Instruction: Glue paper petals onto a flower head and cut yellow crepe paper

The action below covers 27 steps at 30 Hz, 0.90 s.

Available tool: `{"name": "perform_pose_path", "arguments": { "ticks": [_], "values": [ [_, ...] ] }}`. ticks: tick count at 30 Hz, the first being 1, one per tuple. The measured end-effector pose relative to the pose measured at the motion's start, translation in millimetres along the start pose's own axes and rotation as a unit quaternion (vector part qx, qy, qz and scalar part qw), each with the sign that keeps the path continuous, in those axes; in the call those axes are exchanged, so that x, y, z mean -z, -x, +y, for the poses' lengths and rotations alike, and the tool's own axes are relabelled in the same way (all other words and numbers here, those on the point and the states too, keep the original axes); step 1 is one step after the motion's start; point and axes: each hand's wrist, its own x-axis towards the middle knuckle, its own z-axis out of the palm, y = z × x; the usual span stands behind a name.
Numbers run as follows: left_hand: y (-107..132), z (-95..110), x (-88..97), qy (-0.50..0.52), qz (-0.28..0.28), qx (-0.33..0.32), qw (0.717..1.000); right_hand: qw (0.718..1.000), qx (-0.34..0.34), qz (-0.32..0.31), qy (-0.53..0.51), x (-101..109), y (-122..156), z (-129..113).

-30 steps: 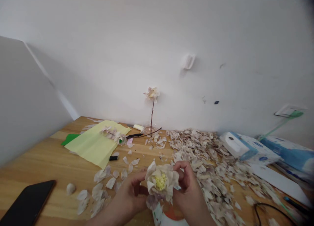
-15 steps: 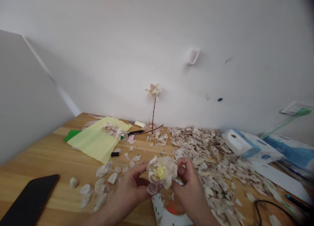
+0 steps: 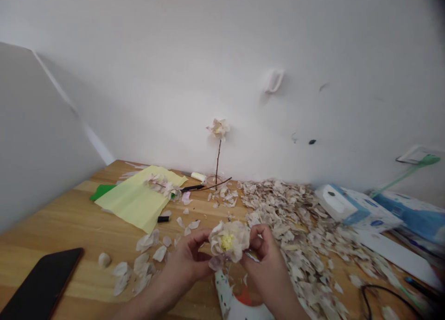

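Note:
A pale flower with a yellow centre [image 3: 228, 241] is held up between my two hands, above the table's near middle. My left hand [image 3: 189, 259] is closed, its thumb and fingers on the flower's left side near a lilac petal [image 3: 217, 263] at the lower edge. On the right side, my right hand [image 3: 266, 259] is closed on the flower with bent fingers. The blossom hides some fingertips. Below it lies a white tape dispenser-like object [image 3: 239, 306] with coloured specks and an orange part, partly covered by my right hand.
A large heap of dried petals [image 3: 295, 218] spreads to the right, beside tissue packs [image 3: 361, 206]. A flower on a twig [image 3: 218, 157] stands against the wall. Yellow paper [image 3: 135, 199] lies at left, with a second flower stem on it. A black phone [image 3: 41, 283] lies near left.
The flower has tipped and shifted very slightly between my hands. Both hands keep nearly the same place and grip.

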Motion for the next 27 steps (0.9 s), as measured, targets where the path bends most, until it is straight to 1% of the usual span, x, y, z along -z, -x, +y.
{"name": "perform_pose_path", "arguments": {
  "ticks": [3, 7, 12, 17, 19, 21, 22, 24, 25, 27],
  "values": [
    [0.5, -2.2, 0.6, -0.024, 0.022, 0.002, 0.999, 1.0, 0.002, 0.002, 0.001, -0.6, 0.2, -0.1],
    [0.8, -5.5, 3.1, -0.029, 0.034, 0.005, 0.999, 1.0, 0.0, 0.001, 0.003, -1.2, -0.2, -0.6],
    [0.7, -7.5, 6.7, -0.027, 0.017, 0.017, 0.999, 1.0, 0.018, 0.013, 0.021, -2.1, -1.4, -0.3],
    [0.8, -4.5, 1.5, -0.049, 0.001, 0.015, 0.999, 0.995, 0.048, 0.024, 0.082, -0.1, -0.1, -1.0],
    [0.1, -4.1, 0.6, -0.068, -0.002, 0.016, 0.998, 0.985, 0.09, 0.032, 0.142, 2.4, 0.8, -0.1],
    [-1.2, -2.8, 4.2, -0.085, -0.007, 0.013, 0.996, 0.963, 0.166, 0.038, 0.207, 4.7, 1.2, 1.7],
    [-1.8, -0.8, 8.1, -0.089, -0.019, 0.012, 0.996, 0.95, 0.207, 0.038, 0.232, 5.5, 1.2, 2.7],
    [-2.2, 8.0, 18.5, -0.079, -0.062, 0.023, 0.995, 0.926, 0.268, 0.031, 0.262, 6.0, 0.7, 4.1],
    [-1.8, 15.1, 23.8, -0.065, -0.091, 0.035, 0.993, 0.919, 0.286, 0.028, 0.27, 5.7, 0.4, 4.5],
    [0.9, 33.2, 31.4, -0.023, -0.131, 0.067, 0.989, 0.912, 0.303, 0.033, 0.276, 4.5, 0.0, 4.7]
  ]
}}
